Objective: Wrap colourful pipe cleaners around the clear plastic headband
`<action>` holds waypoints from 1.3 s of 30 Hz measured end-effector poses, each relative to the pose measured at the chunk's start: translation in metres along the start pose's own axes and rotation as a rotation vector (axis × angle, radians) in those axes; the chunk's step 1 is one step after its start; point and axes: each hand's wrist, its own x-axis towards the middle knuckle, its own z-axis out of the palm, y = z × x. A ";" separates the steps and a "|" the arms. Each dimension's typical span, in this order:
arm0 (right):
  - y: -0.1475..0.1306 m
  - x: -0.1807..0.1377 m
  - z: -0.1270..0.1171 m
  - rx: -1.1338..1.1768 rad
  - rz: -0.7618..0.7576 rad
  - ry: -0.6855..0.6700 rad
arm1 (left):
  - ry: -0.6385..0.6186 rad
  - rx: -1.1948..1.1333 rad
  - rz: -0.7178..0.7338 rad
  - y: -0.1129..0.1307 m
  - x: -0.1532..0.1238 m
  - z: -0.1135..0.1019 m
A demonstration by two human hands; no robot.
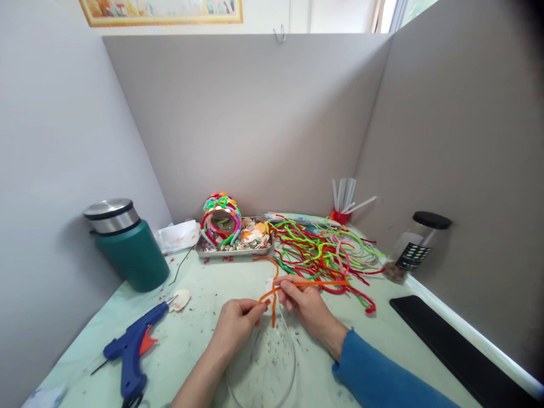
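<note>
My left hand (238, 326) and my right hand (304, 300) meet over the middle of the table, both pinched on an orange pipe cleaner (274, 286). The pipe cleaner bends and crosses itself between my fingers, one end running right toward the pile, another curving up and left. A clear plastic hoop (263, 368) lies on the table under my hands. My right arm wears a blue sleeve (382, 379).
A heap of coloured pipe cleaners (327, 252) lies at the right. A metal tray (233, 249) holds shells and wrapped headbands. A teal flask (127, 246), blue glue gun (131, 348), jar (414, 246), black pad (459, 351) and red cup of white sticks (342, 212) stand around. Grey partitions enclose the table.
</note>
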 end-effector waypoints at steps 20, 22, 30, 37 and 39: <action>-0.007 -0.004 0.008 -0.147 0.010 -0.218 | -0.138 0.004 0.112 0.007 -0.006 0.006; -0.005 -0.003 0.008 -0.169 0.062 -0.138 | -0.133 -0.009 0.150 0.007 -0.007 0.007; -0.004 -0.001 0.007 -0.208 0.106 -0.057 | -0.107 0.002 0.170 0.011 -0.009 0.003; -0.003 -0.001 0.005 -0.110 0.112 -0.084 | -0.070 -0.025 0.260 0.018 -0.016 0.000; -0.001 -0.001 0.004 -0.059 0.118 -0.095 | -0.073 -0.083 0.246 0.019 -0.016 0.000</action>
